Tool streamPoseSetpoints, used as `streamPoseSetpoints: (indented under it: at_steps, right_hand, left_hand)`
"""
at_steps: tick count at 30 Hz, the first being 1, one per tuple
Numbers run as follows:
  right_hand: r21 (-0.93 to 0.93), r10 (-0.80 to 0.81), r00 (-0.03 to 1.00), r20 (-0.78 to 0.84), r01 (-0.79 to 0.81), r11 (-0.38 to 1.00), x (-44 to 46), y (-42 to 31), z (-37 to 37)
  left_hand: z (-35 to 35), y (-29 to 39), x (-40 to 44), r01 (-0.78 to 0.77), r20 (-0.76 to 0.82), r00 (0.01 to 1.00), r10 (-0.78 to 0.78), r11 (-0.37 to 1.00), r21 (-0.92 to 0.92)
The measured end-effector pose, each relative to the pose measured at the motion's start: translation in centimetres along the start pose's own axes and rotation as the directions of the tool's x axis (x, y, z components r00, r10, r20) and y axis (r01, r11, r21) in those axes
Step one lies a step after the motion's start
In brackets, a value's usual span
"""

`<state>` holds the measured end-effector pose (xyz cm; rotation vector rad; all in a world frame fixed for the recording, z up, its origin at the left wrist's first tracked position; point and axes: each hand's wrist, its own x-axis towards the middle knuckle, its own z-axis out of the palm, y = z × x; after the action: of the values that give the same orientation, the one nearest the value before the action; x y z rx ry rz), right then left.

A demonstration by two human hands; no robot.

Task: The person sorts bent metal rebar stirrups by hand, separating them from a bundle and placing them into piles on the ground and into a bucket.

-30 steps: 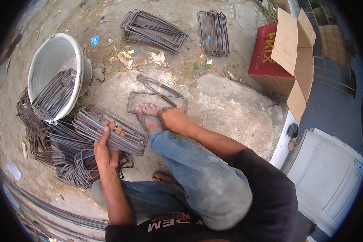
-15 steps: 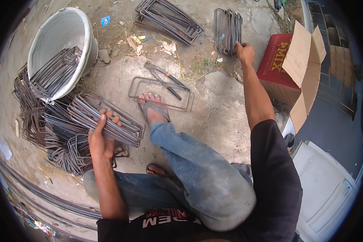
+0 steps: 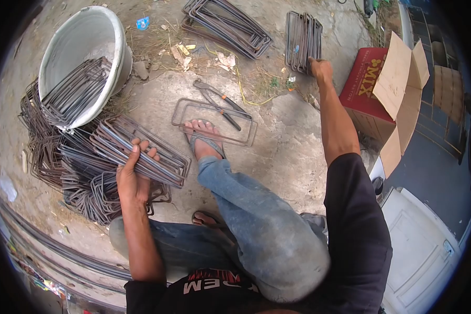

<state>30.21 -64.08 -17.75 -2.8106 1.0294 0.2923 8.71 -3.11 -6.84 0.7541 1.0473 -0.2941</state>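
Note:
My left hand [image 3: 135, 180] is closed around a bundle of rebar stirrups [image 3: 141, 152], thin steel rods bent into long rectangles. The thumb lies on top and the fingertips curl over the rods. With the arm stretched far forward, my right hand [image 3: 321, 69] grips the near right corner of a smaller stirrup stack [image 3: 303, 39] on the ground; its fingers are partly hidden. Between the hands, a pair of single stirrups [image 3: 248, 135] lies across my sandalled foot [image 3: 204, 136]. Orange-marked pincers [image 3: 222, 104] rest partly beneath them.
A tilted grey tub [image 3: 121, 63] holds more stirrups, and a tangled stirrup heap [image 3: 42, 152] lies below it. Another stirrup pile [image 3: 227, 26] sits at the top. An open red carton [image 3: 369, 86] stands at right, near a white panel [image 3: 418, 256]. Long bars [image 3: 63, 248] run at lower left.
The view has shifted slightly, so most things appear a little further right. Both hands keep their holds on the stirrups, with no clear movement of either stack.

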Motion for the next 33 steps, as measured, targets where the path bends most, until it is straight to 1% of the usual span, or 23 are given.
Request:
streamPoseSetpoints:
  at_steps: [1, 4, 7, 10, 11, 13, 16, 19, 22, 25, 28, 31, 33]
  right_hand:
    - [0.006, 0.003, 1.000, -0.003, -0.003, 1.000, 0.1, -0.2, 0.1]
    - [0.085, 0.109, 0.994, 0.026, -0.110, 0.990, 1.4, -0.4, 1.5]
    - [0.116, 0.092, 0.995, 0.025, -0.095, 0.989, 3.5, 1.1, 3.4]
    - [0.130, 0.072, 0.997, -0.001, -0.071, 0.989, 4.3, 1.7, 4.4]
    - [0.158, 0.091, 0.996, 0.022, -0.094, 0.983, 4.5, 1.9, 4.3]
    - [0.212, 0.129, 0.989, 0.070, -0.141, 0.967, 1.8, -0.3, 1.9]
    - [0.105, 0.040, 0.999, 0.013, -0.041, 0.994, 1.1, -0.5, 1.7]
    - [0.035, 0.039, 0.999, 0.011, -0.039, 0.999, 0.8, -0.9, 1.5]
    - [0.003, 0.007, 1.000, -0.029, -0.007, 1.000, 1.0, -1.0, 2.0]
    - [0.023, 0.019, 0.999, -0.030, -0.018, 1.000, 0.8, -1.4, 1.9]
    - [0.047, 0.070, 0.998, 0.003, -0.070, 0.996, -0.3, -2.7, 1.1]
    - [-0.009, 0.051, 0.999, -0.014, -0.051, 0.999, -1.1, -3.2, 1.2]
    - [-0.001, 0.061, 0.998, -0.005, -0.061, 0.998, -1.4, -3.4, 1.2]
  left_hand:
    - [0.0, 0.0, 0.0, 0.002, -0.001, 1.000, -0.002, 1.000, 0.005]
    - [0.0, 0.0, -0.1, 0.003, 0.023, 1.000, -0.003, 1.000, -0.004]
    - [0.2, 0.0, -0.4, 0.008, 0.001, 1.000, -0.008, 1.000, 0.017]
    - [0.0, -0.1, -0.2, 0.007, 0.020, 1.000, -0.007, 1.000, 0.001]
    - [0.0, 0.0, -0.2, 0.005, 0.019, 1.000, -0.005, 1.000, 0.000]
    - [0.1, 0.1, -0.3, 0.002, 0.017, 1.000, -0.002, 1.000, -0.002]
    - [0.0, 0.1, -0.2, -0.003, 0.016, 1.000, 0.003, 1.000, -0.010]
    - [0.1, 0.1, -0.1, -0.004, 0.015, 1.000, 0.004, 1.000, -0.009]
    - [0.1, 0.0, -0.2, 0.000, 0.006, 1.000, 0.000, 1.000, 0.003]
    - [0.1, 0.1, -0.1, 0.001, 0.013, 1.000, -0.001, 1.000, 0.000]
    - [0.1, 0.1, -0.2, -0.001, 0.012, 1.000, 0.001, 1.000, 0.000]
    - [0.1, 0.1, -0.2, 0.000, 0.011, 1.000, 0.000, 1.000, -0.006]
    - [0.1, 0.1, -0.2, -0.001, 0.012, 1.000, 0.001, 1.000, -0.008]
